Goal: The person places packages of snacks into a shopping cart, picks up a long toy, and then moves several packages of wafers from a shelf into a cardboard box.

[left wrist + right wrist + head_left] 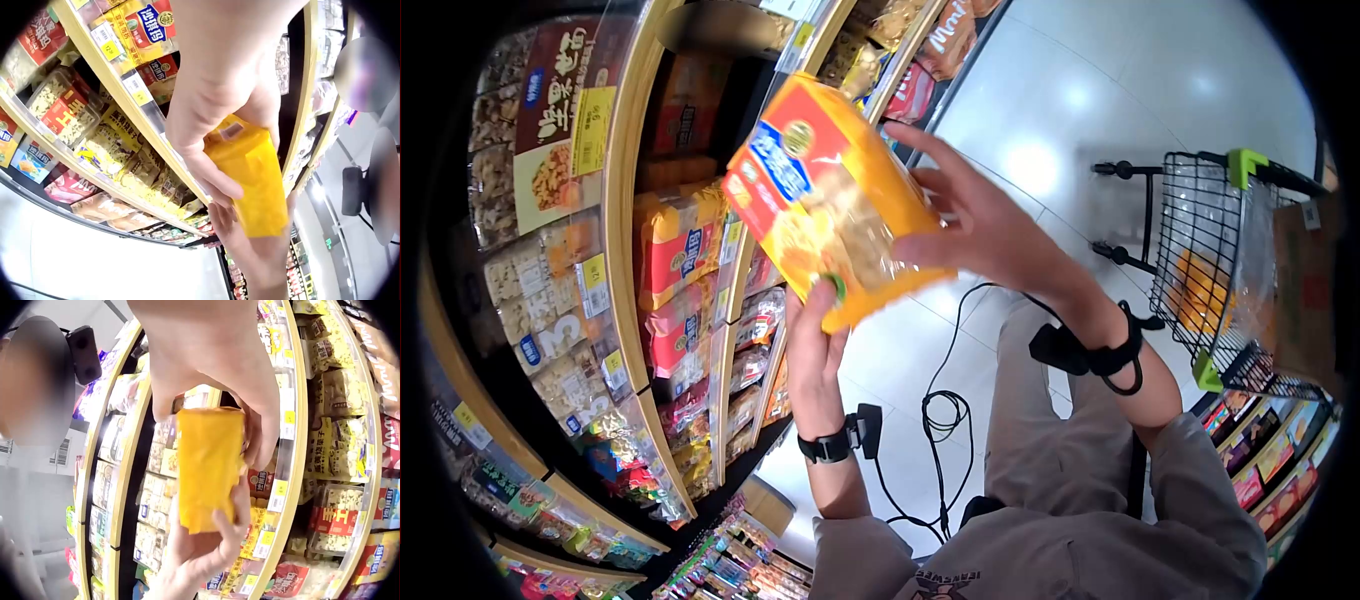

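A yellow and red snack bag (840, 195) with a blue label and a clear window is held up between both hands, tilted, in front of the shelves. My left hand (812, 345) holds its lower edge, thumb on the front face. The right hand (990, 225) grips its right side with the thumb over the front and the index finger stretched out. From the left wrist, the plain yellow side of the bag (253, 181) shows between the hands. The right wrist view has its yellow end (209, 469), the right hand's thumb and fingers on either side.
Shelves with wooden edges (622, 200) and price tags run along the left, stocked with similar yellow and red bags (670, 245). At the right stands a black wire shopping cart (1200, 240) with an orange package (1200, 290) and a cardboard box (1308, 290). A black cable (945, 410) hangs near the legs.
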A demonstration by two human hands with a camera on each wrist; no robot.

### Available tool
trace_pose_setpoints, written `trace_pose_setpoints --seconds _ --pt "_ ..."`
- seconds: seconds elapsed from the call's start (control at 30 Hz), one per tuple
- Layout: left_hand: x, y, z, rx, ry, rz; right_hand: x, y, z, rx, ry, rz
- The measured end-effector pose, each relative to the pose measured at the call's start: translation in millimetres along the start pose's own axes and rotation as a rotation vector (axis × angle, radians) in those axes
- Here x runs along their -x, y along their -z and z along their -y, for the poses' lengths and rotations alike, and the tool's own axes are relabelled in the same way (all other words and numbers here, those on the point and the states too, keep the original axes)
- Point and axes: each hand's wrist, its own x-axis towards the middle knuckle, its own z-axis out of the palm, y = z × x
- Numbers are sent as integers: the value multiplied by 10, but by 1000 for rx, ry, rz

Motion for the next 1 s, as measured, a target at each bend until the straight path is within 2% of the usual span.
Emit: trace_pose_setpoints --seconds 0.03,0.07,0.1,0.17,0.2,0.23,0.3,0.33,0.4,0.43,0.5,0.53,0.57,0.6,0.63,0.7,0.77,0.83,0.87,0.9,0.97,1.0 --pt "-133 -24 2 35 -32 -57 -70 -33 -52 92 -40 54" --pt "-248 12 -3 32 -28 -65 -194 -91 -355 119 85 -1" --pt "-368 53 -16 34 -81 -85 -317 -132 -385 114 83 4" --pt "-576 112 -32 30 -134 -116 -547 -210 -413 155 -14 -69" --pt "-650 128 -40 66 -176 -184 -696 -206 -586 170 118 -77" --pt "-718 140 -55 102 -221 -250 -844 -210 -626 161 114 -68" --pt "-844 189 -113 92 -256 -221 -1151 -217 -658 126 209 -16" --pt "-917 165 -158 161 -293 -236 -1251 -213 -475 108 214 37" --pt "-1094 247 -246 316 -311 -234 -1531 -366 -632 141 371 -24" --pt "-1227 217 -323 345 -385 -280 -1649 -433 -631 160 470 -45" --pt "-1435 279 -496 475 -441 -165 -1800 -491 -610 230 359 80" --pt "-1518 140 -599 384 -532 -312 -1841 -477 -666 256 425 112" --pt "-1619 28 -663 292 -624 -460 -1788 -425 -717 293 449 62" --pt "-1764 271 -722 418 -612 -176 -1751 -313 -804 266 399 121" --pt "-1833 312 -793 577 -594 -22 -1698 -162 -896 242 350 182" --pt "-1882 231 -923 708 -553 63 -1560 205 -1010 95 328 168" --pt "-1872 66 -1008 665 -558 -44 -1460 558 -1001 49 68 245" --pt "-1866 -2 -1006 661 -596 -70 -1379 782 -1023 36 -112 192" --pt "-1884 -77 -995 577 -664 -161 -1331 920 -1052 25 -147 192" --pt "-1923 -123 -1011 644 -687 -103 -1362 1076 -1017 20 -183 192" --pt "-1992 -104 -981 596 -701 -112 -1374 1209 -1022 41 -193 158" --pt "-2065 221 -1018 446 -685 -122 -1396 1269 -1033 24 -214 151"
